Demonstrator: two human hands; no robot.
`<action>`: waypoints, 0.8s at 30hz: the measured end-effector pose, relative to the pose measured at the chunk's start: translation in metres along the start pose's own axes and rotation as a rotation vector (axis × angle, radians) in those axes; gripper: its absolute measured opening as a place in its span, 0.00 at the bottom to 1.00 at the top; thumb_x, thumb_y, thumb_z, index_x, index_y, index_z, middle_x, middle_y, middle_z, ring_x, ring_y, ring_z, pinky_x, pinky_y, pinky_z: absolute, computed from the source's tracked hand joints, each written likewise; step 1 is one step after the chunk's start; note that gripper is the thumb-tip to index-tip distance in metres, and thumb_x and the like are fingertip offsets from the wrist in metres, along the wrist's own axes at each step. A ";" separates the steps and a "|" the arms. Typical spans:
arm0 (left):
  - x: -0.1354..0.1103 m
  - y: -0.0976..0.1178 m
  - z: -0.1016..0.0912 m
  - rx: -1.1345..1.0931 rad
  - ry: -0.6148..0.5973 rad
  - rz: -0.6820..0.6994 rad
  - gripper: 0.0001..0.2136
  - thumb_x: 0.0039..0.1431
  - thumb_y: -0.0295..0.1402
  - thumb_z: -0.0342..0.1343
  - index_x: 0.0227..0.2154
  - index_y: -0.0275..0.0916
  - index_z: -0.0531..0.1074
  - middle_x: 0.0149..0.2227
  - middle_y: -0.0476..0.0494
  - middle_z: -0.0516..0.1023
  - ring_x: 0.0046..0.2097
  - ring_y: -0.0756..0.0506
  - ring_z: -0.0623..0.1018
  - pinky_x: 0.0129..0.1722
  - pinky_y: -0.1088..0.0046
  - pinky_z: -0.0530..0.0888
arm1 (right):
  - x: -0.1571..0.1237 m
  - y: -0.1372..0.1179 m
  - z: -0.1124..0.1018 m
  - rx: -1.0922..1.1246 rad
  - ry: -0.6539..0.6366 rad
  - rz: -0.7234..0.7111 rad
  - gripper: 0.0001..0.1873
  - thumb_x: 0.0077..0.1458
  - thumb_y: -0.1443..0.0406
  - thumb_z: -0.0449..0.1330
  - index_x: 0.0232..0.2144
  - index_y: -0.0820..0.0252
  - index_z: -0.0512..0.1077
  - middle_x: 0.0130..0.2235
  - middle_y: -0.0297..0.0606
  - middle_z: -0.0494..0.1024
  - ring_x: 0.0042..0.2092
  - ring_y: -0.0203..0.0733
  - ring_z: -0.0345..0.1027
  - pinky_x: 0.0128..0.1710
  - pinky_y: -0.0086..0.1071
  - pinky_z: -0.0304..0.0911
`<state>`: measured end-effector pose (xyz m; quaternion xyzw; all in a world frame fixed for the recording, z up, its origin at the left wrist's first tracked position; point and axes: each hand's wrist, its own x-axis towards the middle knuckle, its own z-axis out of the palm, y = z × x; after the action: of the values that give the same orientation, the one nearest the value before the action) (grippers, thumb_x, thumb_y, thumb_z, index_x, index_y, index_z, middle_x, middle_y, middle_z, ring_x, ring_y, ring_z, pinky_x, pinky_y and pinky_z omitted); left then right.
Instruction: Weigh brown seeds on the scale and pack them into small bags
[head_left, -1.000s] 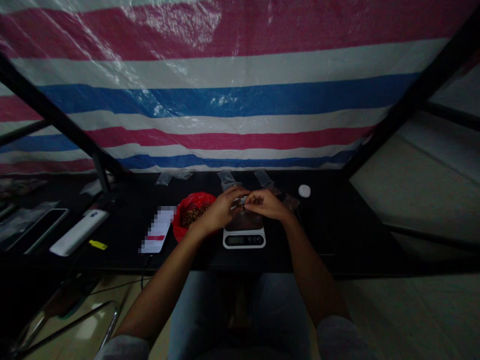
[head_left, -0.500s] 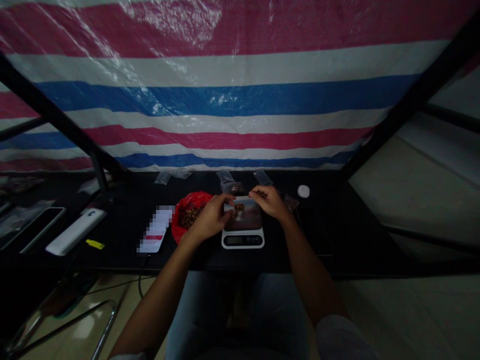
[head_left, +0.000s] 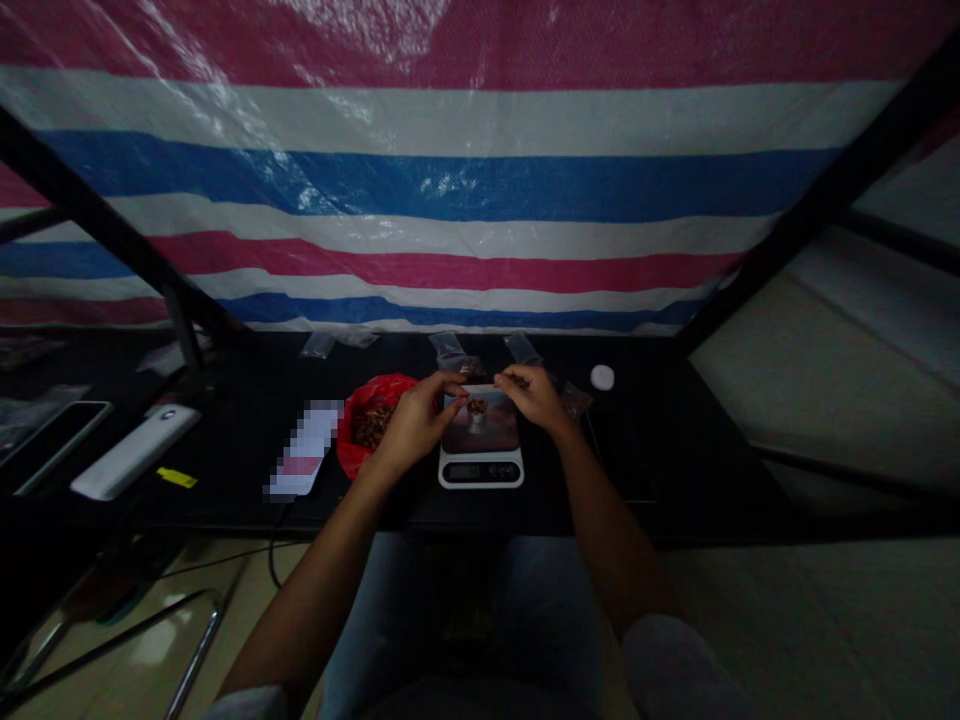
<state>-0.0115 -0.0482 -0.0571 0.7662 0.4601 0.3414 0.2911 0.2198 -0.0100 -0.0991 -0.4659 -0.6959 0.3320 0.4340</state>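
A small clear plastic bag (head_left: 478, 415) with a few brown pieces inside is held upright over a white digital scale (head_left: 480, 468). My left hand (head_left: 412, 420) pinches the bag's top left corner. My right hand (head_left: 534, 395) pinches its top right corner. Both hands are closed on the bag's upper edge. Just left of my left hand lies a red plastic bag (head_left: 367, 425), open, with brown pieces in it.
The black table (head_left: 660, 450) also carries a white power bank (head_left: 135, 452), a phone (head_left: 52, 432), a white-and-red slip (head_left: 304, 462), a yellow tag (head_left: 176, 478), empty clear bags (head_left: 450, 348) at the back and a white round object (head_left: 602, 377). A striped tarp (head_left: 450, 180) hangs behind.
My hands were bunched together above the scale; they have moved apart and now stretch the small bag's top edge between them, holding it upright. The view shifted slightly.
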 end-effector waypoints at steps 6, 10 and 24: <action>0.006 0.005 0.013 0.018 -0.072 0.027 0.14 0.65 0.33 0.57 0.52 0.40 0.73 0.46 0.43 0.84 0.50 0.41 0.81 0.51 0.63 0.75 | 0.000 0.003 0.002 0.015 0.003 0.004 0.19 0.60 0.52 0.59 0.27 0.60 0.76 0.30 0.39 0.80 0.32 0.42 0.72 0.34 0.34 0.64; 0.003 0.005 0.012 -0.020 -0.068 0.027 0.14 0.65 0.34 0.56 0.52 0.40 0.74 0.51 0.41 0.83 0.52 0.41 0.80 0.49 0.65 0.76 | 0.000 0.004 0.001 0.011 0.006 0.014 0.17 0.60 0.53 0.59 0.28 0.60 0.76 0.30 0.39 0.80 0.33 0.42 0.72 0.35 0.33 0.64; -0.045 -0.069 -0.066 0.436 -0.194 -0.185 0.15 0.58 0.38 0.57 0.45 0.39 0.81 0.51 0.35 0.81 0.52 0.35 0.79 0.56 0.57 0.74 | -0.002 -0.001 0.007 -0.001 0.011 -0.047 0.12 0.60 0.58 0.59 0.34 0.59 0.77 0.36 0.41 0.82 0.37 0.44 0.74 0.38 0.34 0.65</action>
<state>-0.1138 -0.0520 -0.0818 0.7947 0.5609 0.1309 0.1916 0.2138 -0.0129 -0.1018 -0.4515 -0.7044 0.3189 0.4454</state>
